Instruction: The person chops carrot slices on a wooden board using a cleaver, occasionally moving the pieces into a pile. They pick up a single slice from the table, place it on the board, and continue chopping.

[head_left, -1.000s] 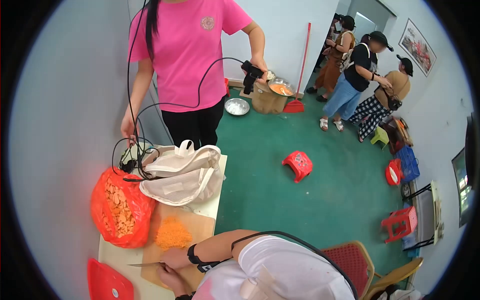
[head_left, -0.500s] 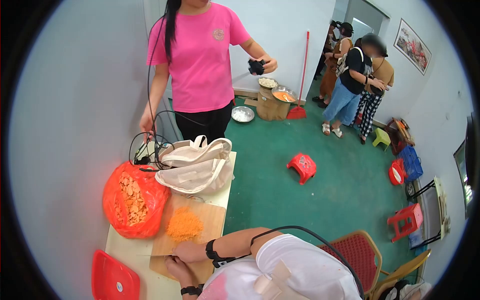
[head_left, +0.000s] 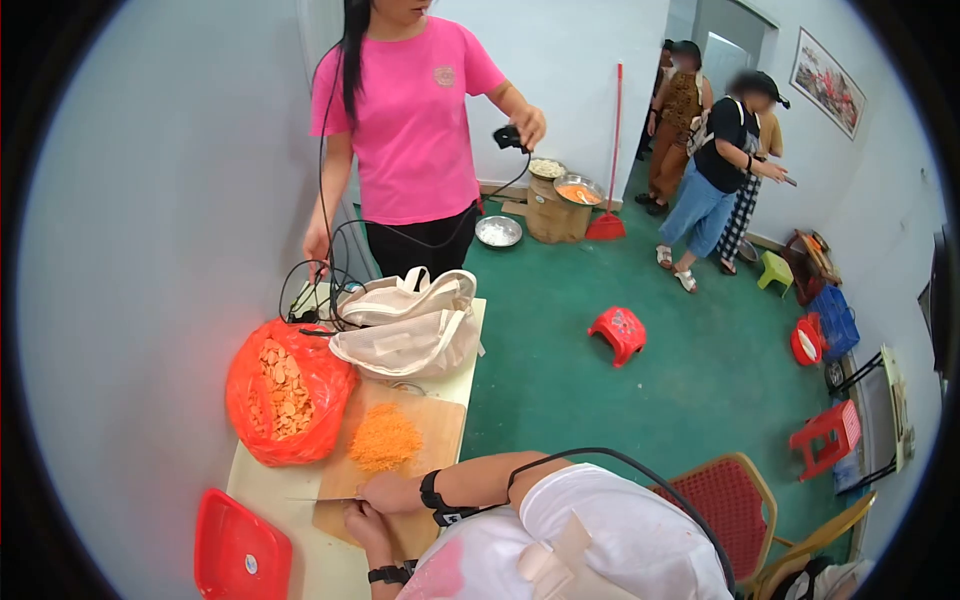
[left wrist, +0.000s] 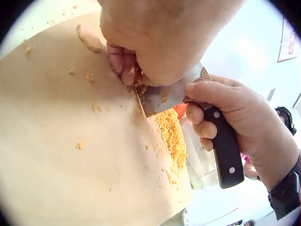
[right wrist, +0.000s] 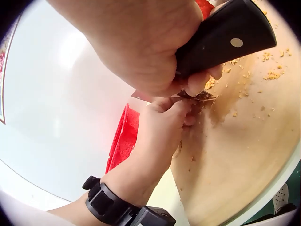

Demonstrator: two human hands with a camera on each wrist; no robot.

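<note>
My right hand (left wrist: 244,108) grips the black handle of a wide-bladed kitchen knife (left wrist: 226,146), its thumb lying near the blade's base. The blade stands on edge on a wooden cutting board (left wrist: 61,165). Right beside it my left hand (left wrist: 155,37) is set down with curled fingers (left wrist: 128,70) close to the blade; I cannot tell what is under them. A small oblong slice (left wrist: 89,38) lies on the board near that hand. Beyond the knife sits a heap of fine orange shreds (head_left: 385,437), with crumbs scattered around.
A red plastic bag (head_left: 340,400) of orange slices stands left of the board, with a red tray (head_left: 215,575) nearer me. Behind the board is a cream mesh bag (head_left: 410,340) with black cables. Across the table a person in a pink shirt (head_left: 415,130) holds a black device (head_left: 508,137).
The head view has shifted, so the table sits farther right in it. Both hands stay at the knife on the board. The person in pink has turned and lowered the black device slightly.
</note>
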